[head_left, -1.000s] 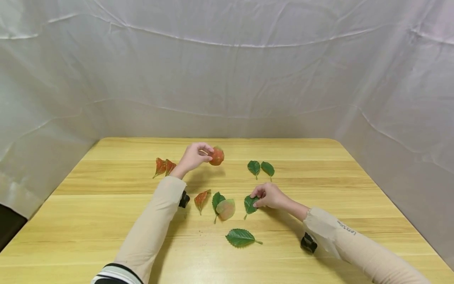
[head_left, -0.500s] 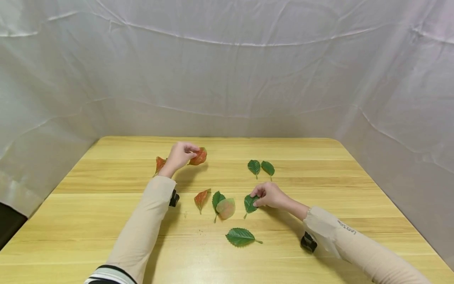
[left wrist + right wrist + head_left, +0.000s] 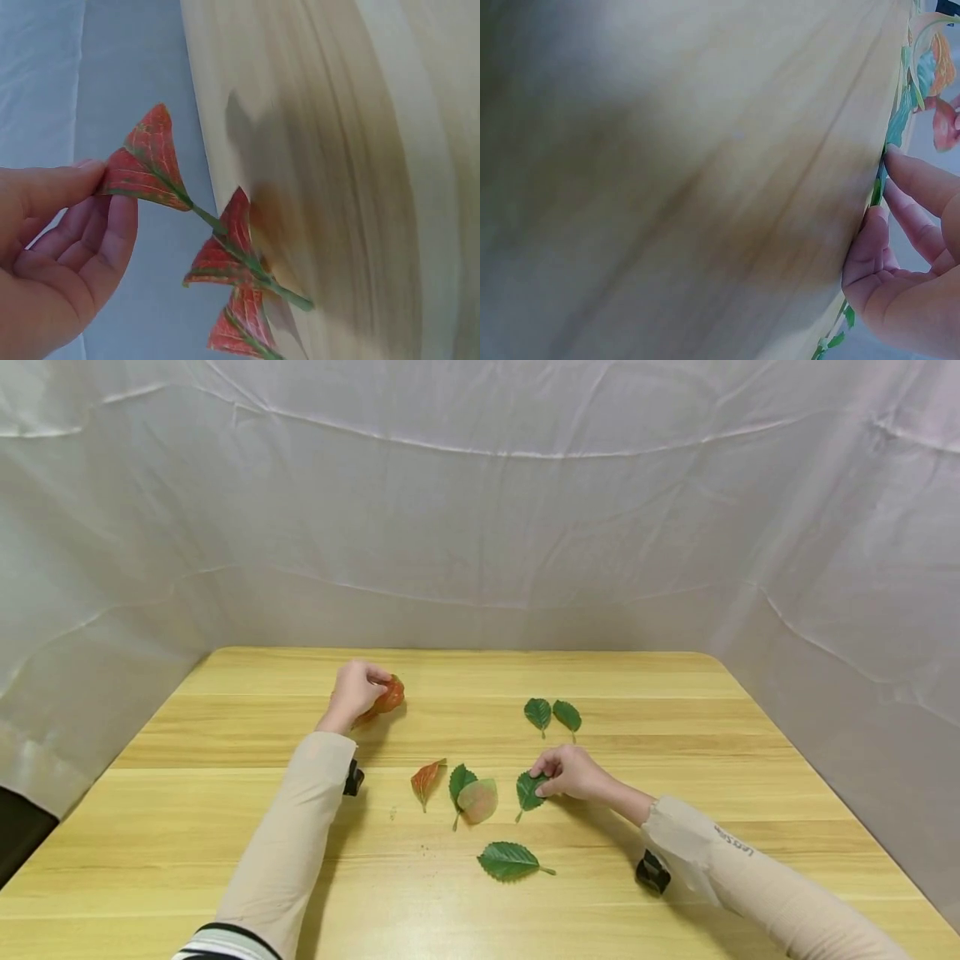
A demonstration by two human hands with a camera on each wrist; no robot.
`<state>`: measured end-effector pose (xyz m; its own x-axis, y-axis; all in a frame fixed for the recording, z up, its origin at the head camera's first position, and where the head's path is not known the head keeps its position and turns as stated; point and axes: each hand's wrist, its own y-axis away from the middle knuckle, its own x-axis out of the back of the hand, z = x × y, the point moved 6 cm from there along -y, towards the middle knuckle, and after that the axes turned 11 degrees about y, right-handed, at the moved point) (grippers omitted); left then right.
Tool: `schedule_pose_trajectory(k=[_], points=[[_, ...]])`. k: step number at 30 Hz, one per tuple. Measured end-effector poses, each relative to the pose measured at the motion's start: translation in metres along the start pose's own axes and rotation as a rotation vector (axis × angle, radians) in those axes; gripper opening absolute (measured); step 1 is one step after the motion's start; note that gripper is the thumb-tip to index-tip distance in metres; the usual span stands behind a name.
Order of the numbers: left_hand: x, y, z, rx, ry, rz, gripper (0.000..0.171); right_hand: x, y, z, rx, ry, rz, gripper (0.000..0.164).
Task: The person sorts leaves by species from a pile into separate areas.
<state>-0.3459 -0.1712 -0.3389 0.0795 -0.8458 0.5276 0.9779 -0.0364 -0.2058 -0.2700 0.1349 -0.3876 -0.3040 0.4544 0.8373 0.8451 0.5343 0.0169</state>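
Between its thumb and fingers, my left hand [image 3: 352, 691] pinches a red leaf [image 3: 148, 159] by its edge, raised above the back left of the table. Two more red leaves [image 3: 221, 259] lie close behind it in the left wrist view; in the head view the hand mostly hides them. My right hand [image 3: 573, 773] holds a green leaf [image 3: 527, 790] at its edge, low at the tabletop right of centre, with the stem pointing toward me. Left of it, a pale green-pink leaf [image 3: 478, 802] overlaps another green leaf [image 3: 461, 778].
A red leaf [image 3: 425, 781] lies left of the overlapping pair. One large green leaf [image 3: 510, 861] lies nearer the front. Farther back are two green leaves, one left [image 3: 537, 712] and one right [image 3: 567, 716]. Pale cloth [image 3: 480, 527] hangs around the wooden table [image 3: 652, 677].
My left hand has moved left with the red leaf, toward the two red leaves at the back left. The right hand has stayed in place on the green leaf.
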Motion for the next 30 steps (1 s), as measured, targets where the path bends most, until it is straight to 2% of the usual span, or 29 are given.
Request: schedule_pose_trajectory(k=[13, 18, 24, 30], points=[[-0.001, 0.005, -0.012, 0.127, -0.072, -0.079, 0.019, 0.001, 0.0, 0.001, -0.009, -0.014, -0.002, 0.018], [-0.005, 0.005, -0.017, 0.179, -0.056, -0.104, 0.022, 0.0, 0.0, 0.0, 0.0, -0.007, -0.002, 0.018], [-0.005, 0.005, -0.019, 0.158, -0.066, -0.116, 0.023, -0.001, -0.001, 0.0, 0.0, -0.012, -0.005, 0.018], [0.0, 0.004, -0.018, 0.159, -0.097, -0.064, 0.024, -0.001, -0.001, 0.0, 0.006, -0.006, -0.003, 0.018]])
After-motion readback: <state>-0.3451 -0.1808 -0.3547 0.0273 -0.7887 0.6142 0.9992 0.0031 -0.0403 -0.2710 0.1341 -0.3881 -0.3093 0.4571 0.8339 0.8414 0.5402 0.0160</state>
